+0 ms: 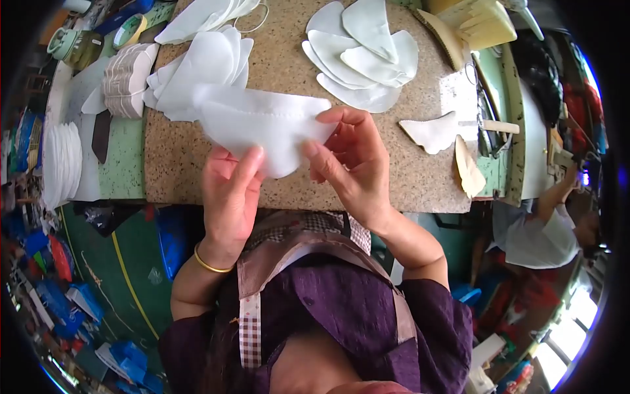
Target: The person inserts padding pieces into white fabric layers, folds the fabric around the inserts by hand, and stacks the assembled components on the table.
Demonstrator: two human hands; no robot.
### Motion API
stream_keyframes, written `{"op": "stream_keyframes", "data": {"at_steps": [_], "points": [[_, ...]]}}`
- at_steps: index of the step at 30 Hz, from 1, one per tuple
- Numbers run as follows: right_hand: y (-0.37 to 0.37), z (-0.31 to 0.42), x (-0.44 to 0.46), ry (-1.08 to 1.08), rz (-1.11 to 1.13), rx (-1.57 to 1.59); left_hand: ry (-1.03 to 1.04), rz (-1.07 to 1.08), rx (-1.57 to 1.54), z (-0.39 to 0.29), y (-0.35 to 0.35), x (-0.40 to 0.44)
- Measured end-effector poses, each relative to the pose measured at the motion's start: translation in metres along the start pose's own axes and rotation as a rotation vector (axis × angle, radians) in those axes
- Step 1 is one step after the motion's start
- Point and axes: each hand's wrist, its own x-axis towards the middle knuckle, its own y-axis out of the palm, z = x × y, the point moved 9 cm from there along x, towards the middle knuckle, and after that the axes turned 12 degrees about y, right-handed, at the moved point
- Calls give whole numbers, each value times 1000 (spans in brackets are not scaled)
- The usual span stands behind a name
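A thin white cut piece (262,121) with a curved edge and a dotted line across it is raised in front of me, over the near part of the speckled board (177,157). Its lower left edge is pinched by my left hand (231,190), thumb on top. On the other side my right hand (354,157) grips the right end between thumb and fingers. The fingertips behind the piece are hidden. Just beyond it lies a fanned pile of similar white pieces (207,62), and another fanned pile (367,52) spreads at the far right.
Tied bundled pieces (126,79) and a white stack (62,164) sit at left. Two small tan-edged pieces (430,131) lie right of my hand, near a wooden-handled tool (499,126). Yellowish blocks (482,26) stand at the back right. Another person (538,236) is off to the right.
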Motion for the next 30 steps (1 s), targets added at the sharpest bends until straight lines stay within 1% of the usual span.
{"op": "stream_keyframes", "data": {"at_steps": [1,2,4,5,6,8,9,10,12,14,15,18,19,21,22,25,26,28,30], "points": [[-8,4,0,-73,-31,-124,238,-22,189,-23,6,2],[-21,5,-3,-60,-26,-160,434,34,491,-47,15,-5],[-65,31,-17,-366,-384,-578,1037,316,1104,-91,45,-34],[-90,31,-21,-370,-502,-836,1129,335,1092,-104,71,-38],[-110,33,-23,-377,-618,-1096,1166,448,1347,-98,81,-38],[-124,9,-16,-85,-556,-1449,907,586,1571,-58,75,-24],[-113,6,-20,-428,-582,-1539,835,641,1670,-37,70,-20],[-105,-1,-16,-464,-572,-1678,694,738,1727,-16,61,-19],[-103,7,-18,-408,-597,-1614,735,753,1721,-8,64,-24],[-124,15,-23,-367,-622,-1357,702,789,1695,-8,64,-24],[-133,18,-28,-380,-643,-1192,687,792,1685,-9,65,-24],[-146,2,-30,-297,-574,-809,674,822,1621,-16,70,-25],[-150,-1,-29,-238,-517,-716,675,837,1530,-19,75,-26],[-171,3,-31,-159,-495,-522,673,869,1348,-25,83,-29],[-177,4,-30,-119,-480,-429,607,875,1260,-23,84,-29],[-184,37,-49,-306,-692,-433,415,866,984,-14,93,-30],[-179,65,-69,-546,-843,-496,416,878,923,-13,101,-31],[-148,107,-101,-820,-1107,-816,406,898,807,-9,116,-32],[-114,105,-97,-886,-947,-788,436,913,750,-8,135,-34]]}}
